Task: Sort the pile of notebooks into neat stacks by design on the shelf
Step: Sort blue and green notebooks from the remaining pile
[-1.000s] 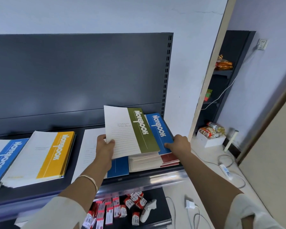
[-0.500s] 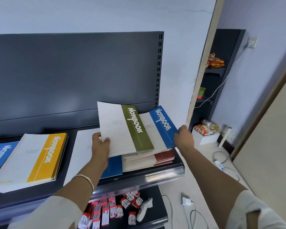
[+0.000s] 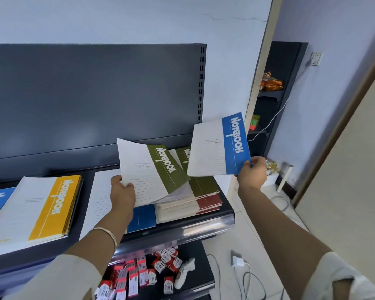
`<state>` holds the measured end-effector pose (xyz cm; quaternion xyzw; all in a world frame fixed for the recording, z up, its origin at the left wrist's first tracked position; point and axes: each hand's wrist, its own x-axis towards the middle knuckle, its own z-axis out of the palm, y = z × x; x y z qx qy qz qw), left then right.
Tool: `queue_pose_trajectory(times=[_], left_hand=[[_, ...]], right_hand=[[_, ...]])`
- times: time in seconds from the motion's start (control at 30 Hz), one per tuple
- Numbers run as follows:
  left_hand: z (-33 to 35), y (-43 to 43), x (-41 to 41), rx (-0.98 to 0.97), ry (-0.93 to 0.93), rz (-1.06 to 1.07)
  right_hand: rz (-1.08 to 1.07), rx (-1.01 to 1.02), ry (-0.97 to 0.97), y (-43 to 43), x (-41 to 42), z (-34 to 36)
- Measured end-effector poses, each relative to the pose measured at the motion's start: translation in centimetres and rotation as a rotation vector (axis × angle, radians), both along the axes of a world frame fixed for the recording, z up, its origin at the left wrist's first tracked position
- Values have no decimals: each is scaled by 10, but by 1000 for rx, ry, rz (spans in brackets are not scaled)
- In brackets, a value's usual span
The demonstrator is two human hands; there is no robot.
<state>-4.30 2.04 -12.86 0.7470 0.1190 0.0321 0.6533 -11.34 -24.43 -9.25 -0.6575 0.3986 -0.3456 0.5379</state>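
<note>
The right hand (image 3: 252, 176) is pinching a blue notebook (image 3: 219, 146) above the mixed pile (image 3: 193, 202) (green on top); the left hand (image 3: 122, 192) is gripping a green notebook (image 3: 152, 169) just beside that pile.

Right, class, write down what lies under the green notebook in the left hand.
A pile topped by another green notebook, red-covered ones lower down, plus a blue-backed notebook. The held green notebook and left hand hide the pile's left part.

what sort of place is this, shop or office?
Likely a small shop: a slotted metal display shelf holding stacks of identical notebooks, red-and-white boxes on the tier below, snack packets on the side rack.
</note>
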Motion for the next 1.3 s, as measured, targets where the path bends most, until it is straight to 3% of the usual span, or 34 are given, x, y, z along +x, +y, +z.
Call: queue_pose_trajectory(times=[0.2, 0.4, 0.57, 0.8, 1.0, 1.13, 1.2, 1.3], left_hand=[[-18, 4, -1, -58, 92, -48], [-16, 16, 1, -151, 190, -31], [-13, 23, 0, -104, 165, -56], [-9, 9, -3, -211, 297, -142], [-13, 10, -2, -158, 293, -218], [-18, 20, 5, -78, 239, -202], [-19, 22, 7, -84, 226, -196], [-18, 22, 7, -111, 232, -209]], right_hand=[[185, 246, -55, 29, 3, -11], [96, 414, -180, 35, 11, -5], [129, 401, -166, 39, 12, -3], [496, 205, 145, 81, 15, -24], [677, -212, 463, 95, 21, -30], [536, -571, 650, 79, 21, -33], [428, -599, 705, 71, 20, -34], [432, -500, 817, 60, 23, -40]])
